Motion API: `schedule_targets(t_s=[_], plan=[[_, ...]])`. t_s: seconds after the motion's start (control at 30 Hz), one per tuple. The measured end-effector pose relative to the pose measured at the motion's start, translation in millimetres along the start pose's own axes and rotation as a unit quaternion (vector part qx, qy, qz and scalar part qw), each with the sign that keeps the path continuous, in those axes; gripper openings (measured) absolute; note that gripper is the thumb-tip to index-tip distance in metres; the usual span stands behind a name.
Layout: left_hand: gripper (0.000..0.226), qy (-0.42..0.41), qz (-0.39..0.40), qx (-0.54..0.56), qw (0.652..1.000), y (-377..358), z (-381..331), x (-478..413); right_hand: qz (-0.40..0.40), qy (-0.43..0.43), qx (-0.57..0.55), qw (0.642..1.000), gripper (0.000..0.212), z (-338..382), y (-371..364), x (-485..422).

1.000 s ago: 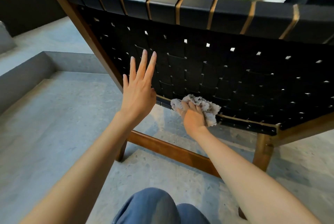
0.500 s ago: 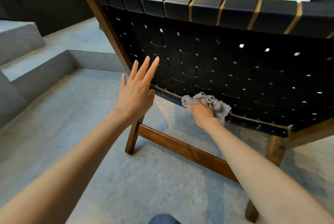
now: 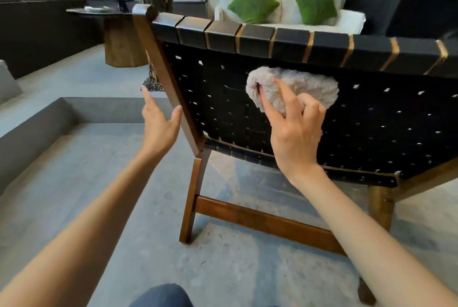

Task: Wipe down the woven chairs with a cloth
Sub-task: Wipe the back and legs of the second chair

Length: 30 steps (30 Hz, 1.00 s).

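Woven chair (image 3: 371, 133) on grey floor (image 3: 74, 182): right hand (image 3: 295, 138) grips cloth (image 3: 309, 86), left hand (image 3: 158, 128) spread open.

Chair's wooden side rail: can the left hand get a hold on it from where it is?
Probably yes. The left hand is open right beside the side rail, thumb near its edge, nothing between them; the right hand and cloth are over on the webbing.

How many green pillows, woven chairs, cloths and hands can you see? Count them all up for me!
green pillows: 2
woven chair: 1
cloth: 1
hands, the left hand and the right hand: 2
Total: 6
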<state>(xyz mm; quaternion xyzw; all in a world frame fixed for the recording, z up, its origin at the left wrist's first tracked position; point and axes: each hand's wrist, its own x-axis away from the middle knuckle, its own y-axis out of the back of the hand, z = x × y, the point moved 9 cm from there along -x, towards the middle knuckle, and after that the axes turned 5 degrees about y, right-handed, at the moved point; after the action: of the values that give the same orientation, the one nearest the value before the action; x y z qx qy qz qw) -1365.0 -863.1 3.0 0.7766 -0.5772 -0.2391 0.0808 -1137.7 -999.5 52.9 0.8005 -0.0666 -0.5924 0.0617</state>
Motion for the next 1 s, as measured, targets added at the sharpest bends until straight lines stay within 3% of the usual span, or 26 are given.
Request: schedule_targets(t_s=[0.17,0.47,0.63,0.77,0.83,0.93,1.0], plan=[[0.079,-0.064,0.033,0.06,0.996,-7,-3,-30,0.046,-0.044,0.059,0.996,0.055,-4,-38,-13],[0.078,-0.165,0.006,0.076,0.983,-12,-12,-51,0.024,-0.034,0.094,0.995,0.063,-4,-60,-10],[0.076,-0.174,-0.028,0.053,0.983,-17,-8,-50,0.01,-0.013,0.104,0.994,0.042,2,-73,11],[0.073,-0.173,-0.044,0.041,0.983,-19,-6,-48,0.108,-0.015,0.066,0.992,0.083,1,-102,48],[0.073,-0.179,-0.051,0.04,0.982,-19,-6,-48,0.143,-0.018,0.039,0.989,0.089,4,-112,63],[0.073,-0.186,-0.054,0.032,0.981,-19,-2,-51,0.13,-0.043,0.003,0.991,0.089,8,-113,64],[0.074,-0.188,-0.051,0.031,0.98,-21,-1,-52,0.112,-0.098,-0.051,0.988,0.102,7,-111,64]])
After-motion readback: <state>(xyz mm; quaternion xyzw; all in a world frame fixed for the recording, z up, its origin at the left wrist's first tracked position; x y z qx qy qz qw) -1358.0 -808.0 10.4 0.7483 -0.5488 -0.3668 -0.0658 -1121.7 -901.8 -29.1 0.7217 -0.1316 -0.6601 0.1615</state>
